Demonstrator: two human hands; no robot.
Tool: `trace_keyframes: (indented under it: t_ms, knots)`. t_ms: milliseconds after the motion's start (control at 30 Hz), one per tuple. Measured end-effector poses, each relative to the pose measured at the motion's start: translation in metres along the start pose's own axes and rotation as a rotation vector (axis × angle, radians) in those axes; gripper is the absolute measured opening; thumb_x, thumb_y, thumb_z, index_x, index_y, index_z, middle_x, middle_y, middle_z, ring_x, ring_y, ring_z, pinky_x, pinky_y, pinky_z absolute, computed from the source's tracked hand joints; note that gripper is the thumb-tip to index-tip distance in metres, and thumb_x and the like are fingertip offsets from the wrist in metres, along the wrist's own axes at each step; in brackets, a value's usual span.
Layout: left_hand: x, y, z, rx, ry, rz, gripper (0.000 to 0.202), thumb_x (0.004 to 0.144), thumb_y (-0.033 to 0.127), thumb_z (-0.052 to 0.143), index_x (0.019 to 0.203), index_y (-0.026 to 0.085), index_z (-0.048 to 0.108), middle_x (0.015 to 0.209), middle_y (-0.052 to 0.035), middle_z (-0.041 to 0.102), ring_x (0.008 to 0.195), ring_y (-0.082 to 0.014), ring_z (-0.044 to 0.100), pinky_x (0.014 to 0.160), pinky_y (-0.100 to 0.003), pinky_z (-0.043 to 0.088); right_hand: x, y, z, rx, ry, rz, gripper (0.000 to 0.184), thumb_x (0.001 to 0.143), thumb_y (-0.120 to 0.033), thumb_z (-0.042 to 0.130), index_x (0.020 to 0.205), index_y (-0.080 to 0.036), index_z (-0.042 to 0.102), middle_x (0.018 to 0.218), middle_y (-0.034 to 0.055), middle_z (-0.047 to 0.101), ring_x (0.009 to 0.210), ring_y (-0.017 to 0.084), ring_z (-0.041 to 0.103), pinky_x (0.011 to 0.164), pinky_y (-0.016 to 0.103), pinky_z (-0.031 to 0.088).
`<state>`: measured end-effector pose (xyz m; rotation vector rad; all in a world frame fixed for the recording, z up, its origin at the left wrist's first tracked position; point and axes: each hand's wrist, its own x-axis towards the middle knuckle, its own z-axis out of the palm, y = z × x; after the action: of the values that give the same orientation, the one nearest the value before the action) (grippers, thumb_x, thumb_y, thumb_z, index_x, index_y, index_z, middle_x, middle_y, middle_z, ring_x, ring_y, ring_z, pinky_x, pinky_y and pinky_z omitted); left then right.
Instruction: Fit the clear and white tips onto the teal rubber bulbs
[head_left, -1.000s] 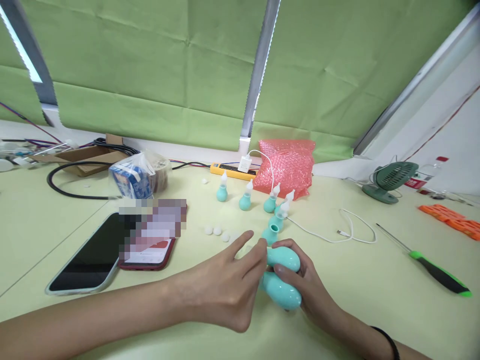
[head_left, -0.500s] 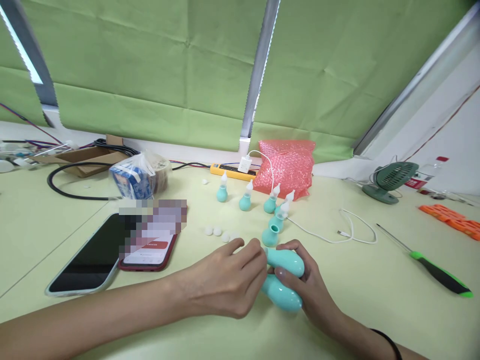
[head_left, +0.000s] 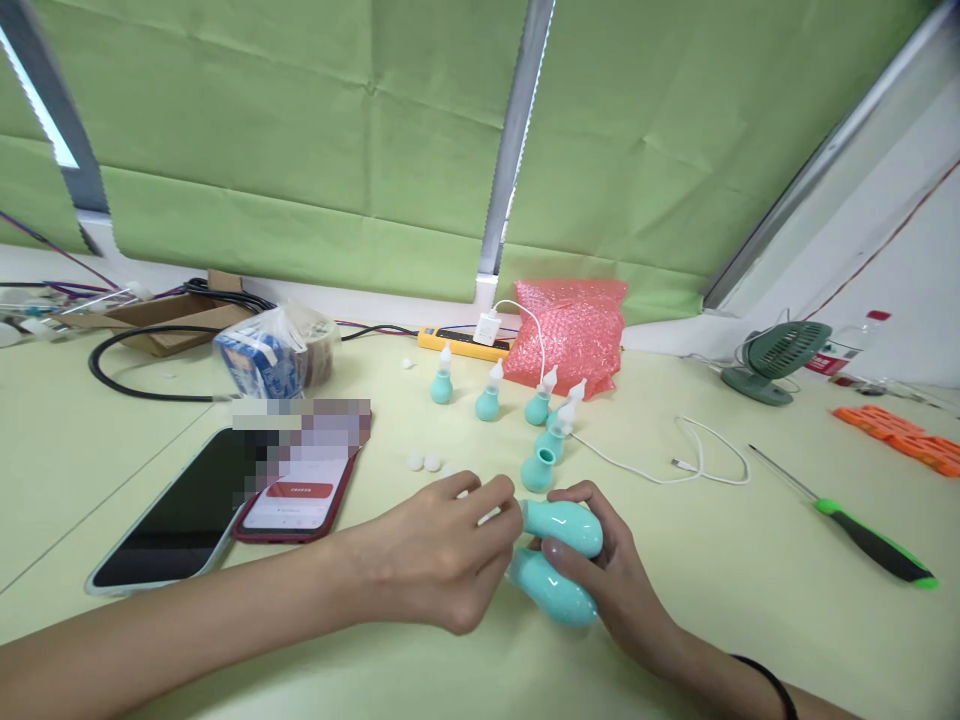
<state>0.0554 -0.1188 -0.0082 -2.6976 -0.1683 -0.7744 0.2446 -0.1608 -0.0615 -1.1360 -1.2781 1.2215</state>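
My right hand (head_left: 611,560) is closed around two glossy teal rubber bulbs, one upper (head_left: 566,526) and one lower (head_left: 556,590), their narrow ends pointing left. At those ends is my left hand (head_left: 457,550), fingers pinched together; what they grip is hidden behind the knuckles. Just beyond the hands stands an open-necked teal bulb (head_left: 538,470) without a tip. Behind it are several upright teal bulb nasal aspirators (head_left: 487,402) with clear pointed nozzles. Small white discs (head_left: 424,463) lie beyond my left hand, one partly covered by it.
Two phones (head_left: 176,520) lie at left. A bagged bundle (head_left: 274,355), a yellow power strip (head_left: 461,344) and a pink bubble-wrap pouch (head_left: 566,335) line the back. A white cable (head_left: 637,475), a screwdriver (head_left: 870,545) and a green fan (head_left: 780,358) are at right.
The whole view has shifted slightly. My left fingers have loosened a little, with gaps now showing between them, and still touch the bulb ends. My right hand keeps both bulbs.
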Motion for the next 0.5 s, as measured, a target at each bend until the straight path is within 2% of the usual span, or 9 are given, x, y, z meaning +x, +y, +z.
trace_keyframes:
  t_ms: [300, 500]
  knots:
    - [0.004, 0.011, -0.003, 0.141, -0.025, -0.041, 0.023, 0.071, 0.002, 0.039, 0.065, 0.006, 0.060, 0.061, -0.0123, 0.056, 0.057, -0.0205, 0.048, 0.043, -0.029, 0.041, -0.003, -0.002, 0.003, -0.053, 0.022, -0.050, 0.032, 0.067, -0.030, 0.063, 0.087, -0.024, 0.039, 0.071, -0.0026, 0.051, 0.063, 0.015, 0.056, 0.055, 0.025, 0.046]
    - [-0.001, 0.023, 0.000, 0.278, -0.022, 0.024, 0.020, 0.069, 0.007, 0.039, 0.065, 0.007, 0.059, 0.069, -0.0151, 0.059, 0.068, -0.0254, 0.052, 0.048, -0.033, 0.044, -0.007, -0.003, 0.003, -0.096, 0.034, -0.094, 0.031, 0.068, -0.028, 0.062, 0.088, -0.024, 0.038, 0.066, -0.0023, 0.056, 0.062, 0.016, 0.058, 0.054, 0.024, 0.046]
